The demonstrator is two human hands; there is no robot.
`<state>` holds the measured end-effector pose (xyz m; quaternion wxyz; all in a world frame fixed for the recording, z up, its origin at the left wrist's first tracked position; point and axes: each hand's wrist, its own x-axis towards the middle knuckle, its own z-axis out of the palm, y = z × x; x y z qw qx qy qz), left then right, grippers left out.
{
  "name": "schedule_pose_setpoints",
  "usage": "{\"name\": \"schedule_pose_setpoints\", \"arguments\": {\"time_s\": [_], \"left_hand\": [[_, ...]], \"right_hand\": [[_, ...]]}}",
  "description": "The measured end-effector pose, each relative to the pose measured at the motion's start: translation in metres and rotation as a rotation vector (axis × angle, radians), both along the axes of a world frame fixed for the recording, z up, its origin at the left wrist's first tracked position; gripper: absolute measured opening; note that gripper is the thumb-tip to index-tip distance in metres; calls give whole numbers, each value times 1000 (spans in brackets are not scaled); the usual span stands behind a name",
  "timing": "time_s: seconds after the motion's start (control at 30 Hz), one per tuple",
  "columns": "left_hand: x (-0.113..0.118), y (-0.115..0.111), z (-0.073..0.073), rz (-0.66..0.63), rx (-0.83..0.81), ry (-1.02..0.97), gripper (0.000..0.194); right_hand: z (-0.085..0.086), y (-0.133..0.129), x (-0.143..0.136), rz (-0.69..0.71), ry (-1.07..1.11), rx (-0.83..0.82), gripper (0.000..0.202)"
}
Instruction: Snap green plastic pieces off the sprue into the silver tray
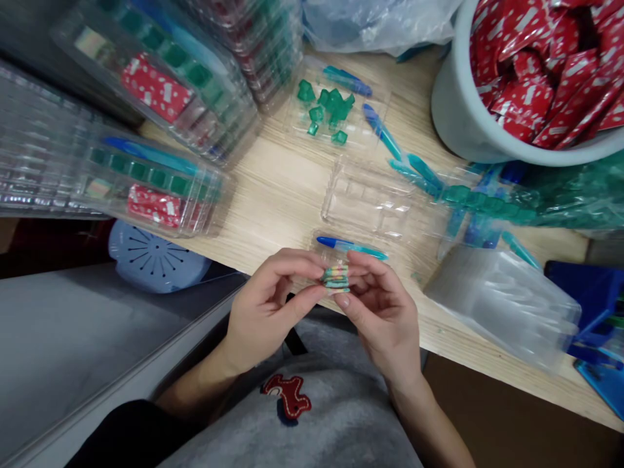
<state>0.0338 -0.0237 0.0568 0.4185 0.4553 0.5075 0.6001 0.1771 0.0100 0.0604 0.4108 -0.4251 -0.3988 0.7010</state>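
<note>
Between the fingertips of my left hand (275, 305) and my right hand (383, 305) is a small colourful folded bundle (336, 278), with yellow, green and pink layers. Both hands pinch it from opposite sides, above my lap at the table's front edge. Just beyond my fingers lies a blue pen-like tool (351, 247) with a light blue end, over a clear plastic tray partly hidden by my hands. A clear moulded tray (365, 198) with compartments sits behind it. Farther back, another clear tray holds loose green gem-like pieces (334, 105).
Filled clear packs (156, 185) with red dotted packets are stacked at left. A grey bucket (453, 110) of red dotted packets stands at back right. Stacked clear plastic trays (507, 302) lie at right, near more blue tools (383, 130). A perforated blue stool (156, 257) is below left.
</note>
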Motion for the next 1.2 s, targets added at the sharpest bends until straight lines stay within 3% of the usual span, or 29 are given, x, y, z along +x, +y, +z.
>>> {"name": "schedule_pose_setpoints", "arguments": {"time_s": [0.23,0.4,0.6,0.83,0.97,1.07,1.13,1.2], "left_hand": [[-8,-7,-1,-45,160,474,29],[-11,-10,1,-1,194,790,25],[-13,-18,-7,-114,246,789,22],[-15,-28,-15,-197,173,577,19],[-12,-37,-18,-77,60,458,18],[-21,-44,-27,201,-85,360,8],[-31,-47,-36,344,-196,380,4],[-42,-50,-45,376,-317,464,3]], "right_hand": [[1,-3,0,42,61,-67,26],[4,-3,2,78,80,-134,24],[2,8,12,223,63,-243,17],[-19,10,15,365,55,-329,15],[-21,8,16,341,-143,-128,10],[-19,13,20,267,-455,160,8],[-20,16,20,303,-621,368,8],[-23,18,17,407,-725,539,7]]}}
